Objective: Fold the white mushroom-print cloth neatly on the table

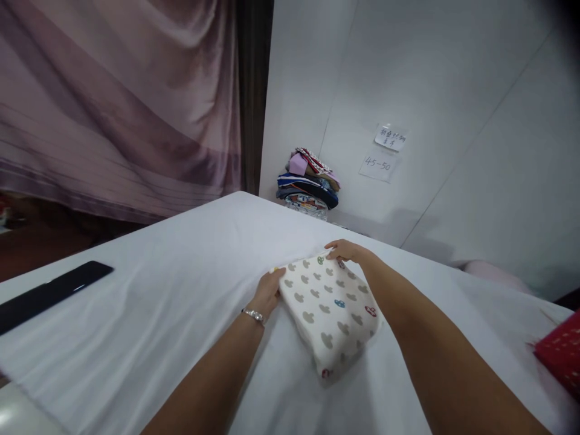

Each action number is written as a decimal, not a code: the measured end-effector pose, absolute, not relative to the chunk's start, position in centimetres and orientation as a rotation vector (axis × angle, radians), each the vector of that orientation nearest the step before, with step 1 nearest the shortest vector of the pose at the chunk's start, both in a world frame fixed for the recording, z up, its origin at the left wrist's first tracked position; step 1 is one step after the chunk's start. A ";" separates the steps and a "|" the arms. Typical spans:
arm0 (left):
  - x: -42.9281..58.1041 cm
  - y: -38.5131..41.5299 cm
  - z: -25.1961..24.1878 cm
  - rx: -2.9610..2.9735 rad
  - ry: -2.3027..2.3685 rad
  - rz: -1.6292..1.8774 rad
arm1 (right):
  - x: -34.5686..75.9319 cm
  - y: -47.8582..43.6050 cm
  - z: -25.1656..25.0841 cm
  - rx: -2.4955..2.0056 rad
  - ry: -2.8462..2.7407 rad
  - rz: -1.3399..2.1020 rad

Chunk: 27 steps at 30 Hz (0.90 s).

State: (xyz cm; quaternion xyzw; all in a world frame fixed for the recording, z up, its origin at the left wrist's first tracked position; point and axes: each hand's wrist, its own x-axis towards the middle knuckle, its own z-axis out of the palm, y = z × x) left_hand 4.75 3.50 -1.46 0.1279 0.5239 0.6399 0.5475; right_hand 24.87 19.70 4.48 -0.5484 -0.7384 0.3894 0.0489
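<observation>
A folded white cloth (333, 311) printed with grey, blue, red and green mouse-head shapes lies on the white-covered table (172, 290). My left hand (268, 293), with a silver bracelet at the wrist, grips the cloth's left far corner with its fingers curled over the edge. At the cloth's far right corner my right hand (345, 249) rests on top, its fingers bent down onto the fabric.
A long black flat object (49, 294) lies at the table's left edge. A stack of folded coloured clothes (308, 184) sits against the white wall at the back. Something red and patterned (562, 350) shows at the right edge. A mauve curtain (118, 103) hangs at left.
</observation>
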 end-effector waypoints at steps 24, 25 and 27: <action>3.2 4.4 -3.6 1.181 2.082 1.237 | 23.9 15.6 1.3 -1.643 -2.217 0.468; 3.3 4.3 -3.5 1.184 2.087 1.233 | 23.8 14.7 1.5 -1.596 -2.234 0.441; 3.4 4.3 -3.3 1.195 2.092 1.227 | 23.6 12.7 1.4 -1.450 -2.333 0.394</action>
